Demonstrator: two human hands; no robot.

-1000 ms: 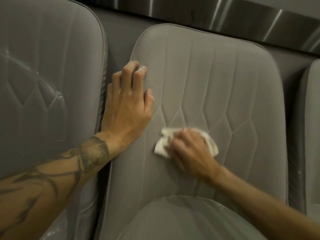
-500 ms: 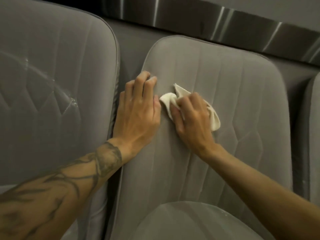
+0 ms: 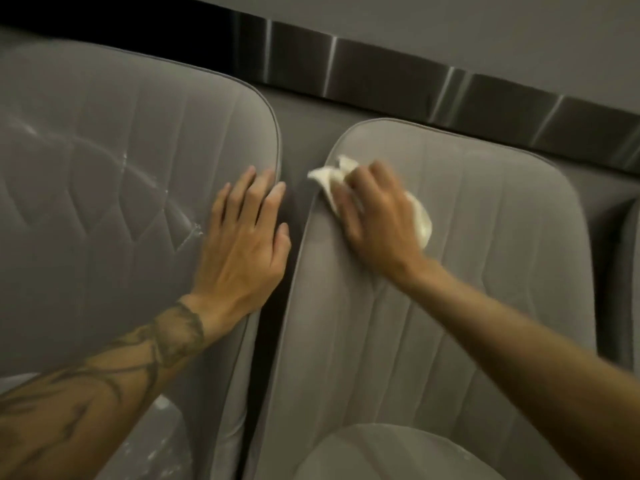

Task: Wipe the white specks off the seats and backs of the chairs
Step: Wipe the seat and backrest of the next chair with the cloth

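Right hand: fingers bent over white cloth, pressing it on the upper left edge of the right chair back; blurred.
Left hand: fingers straight, slightly spread, flat on the right edge of the left chair back.
White marks: on the left chair back, just left of the hand resting there.

No readable text, label or number anywhere (chairs included)

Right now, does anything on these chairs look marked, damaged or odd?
Yes: white streaks and scuffs cross the left chair back, ending beside the left hand, and white specks dot its seat below. The right chair back, where the right hand holds the cloth, looks clean.
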